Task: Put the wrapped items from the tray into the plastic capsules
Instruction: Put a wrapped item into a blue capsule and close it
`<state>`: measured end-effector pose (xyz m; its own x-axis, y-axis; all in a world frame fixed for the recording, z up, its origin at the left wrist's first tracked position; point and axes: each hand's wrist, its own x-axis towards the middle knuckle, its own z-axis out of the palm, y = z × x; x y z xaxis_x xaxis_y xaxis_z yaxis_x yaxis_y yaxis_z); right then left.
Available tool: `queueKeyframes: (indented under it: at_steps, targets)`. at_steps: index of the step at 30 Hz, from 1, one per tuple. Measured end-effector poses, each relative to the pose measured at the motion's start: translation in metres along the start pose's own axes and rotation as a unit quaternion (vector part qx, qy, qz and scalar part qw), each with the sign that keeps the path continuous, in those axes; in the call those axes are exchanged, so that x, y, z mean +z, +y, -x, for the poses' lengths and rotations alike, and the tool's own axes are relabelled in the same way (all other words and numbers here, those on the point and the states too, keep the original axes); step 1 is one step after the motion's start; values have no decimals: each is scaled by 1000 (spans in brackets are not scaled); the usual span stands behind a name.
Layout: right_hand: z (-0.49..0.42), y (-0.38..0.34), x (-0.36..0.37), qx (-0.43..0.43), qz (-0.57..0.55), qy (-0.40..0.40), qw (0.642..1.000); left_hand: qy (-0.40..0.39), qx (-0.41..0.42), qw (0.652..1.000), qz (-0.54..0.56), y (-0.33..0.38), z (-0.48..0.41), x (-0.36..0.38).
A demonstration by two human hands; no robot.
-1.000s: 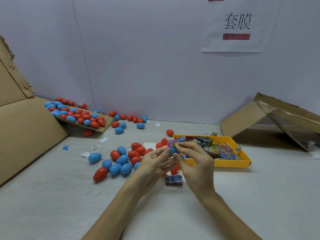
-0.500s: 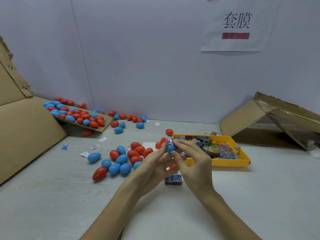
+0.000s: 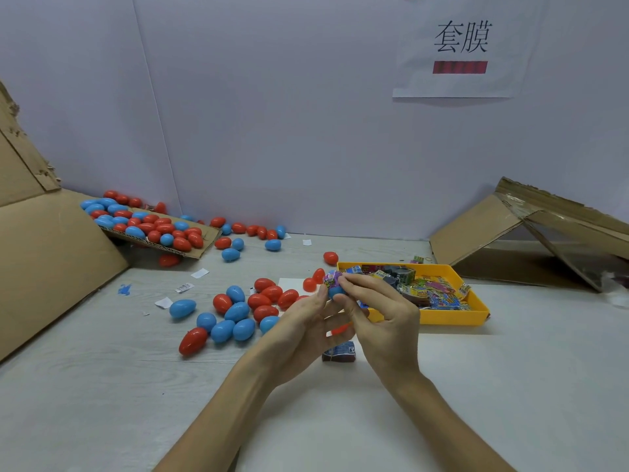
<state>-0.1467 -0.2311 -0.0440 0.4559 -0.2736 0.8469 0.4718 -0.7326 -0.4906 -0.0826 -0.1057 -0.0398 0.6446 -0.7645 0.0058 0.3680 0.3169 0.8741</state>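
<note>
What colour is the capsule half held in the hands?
Blue: the capsule half shows best in the head view.

one wide-angle view, worn on the head, looks forward and down over the table (image 3: 510, 386) to the back wall (image 3: 306, 131). the left hand (image 3: 299, 330) and right hand (image 3: 386, 323) sit close, mid-frame; the far edges seem bowed by the lens.

I see a blue capsule half (image 3: 335, 292) held by my left hand (image 3: 306, 323), with a purple wrapped item (image 3: 331, 279) poking from its top, pinched by my right hand (image 3: 384, 321). Bright wrapped items (image 3: 432, 292) fill the yellow tray (image 3: 452, 317). 1 dark packet (image 3: 340, 353) lies below. Closed red and blue capsules (image 3: 235, 311) lie scattered left.
</note>
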Motion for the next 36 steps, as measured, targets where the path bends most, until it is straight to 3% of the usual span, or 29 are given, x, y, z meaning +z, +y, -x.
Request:
queueKeyframes:
  at_steps: [4,10,17,25,36]
  targets:
    - [-1,-6,0,41,-8,-9,999,-11,-2,1000,26,0,0,-1]
    - [0,1,0,13,42,-23,999,24,14,999,46,3,-1,-4]
    - [-2,2,-2,-3,22,-28,999,60,65,996,-26,1,-3,-3]
    - [-3,0,-3,54,-11,-65,996,103,93,988,-67,-1,-5,-4]
    - [-1,2,-1,92,-12,-99,991,81,107,989,-57,2,-3,-8]
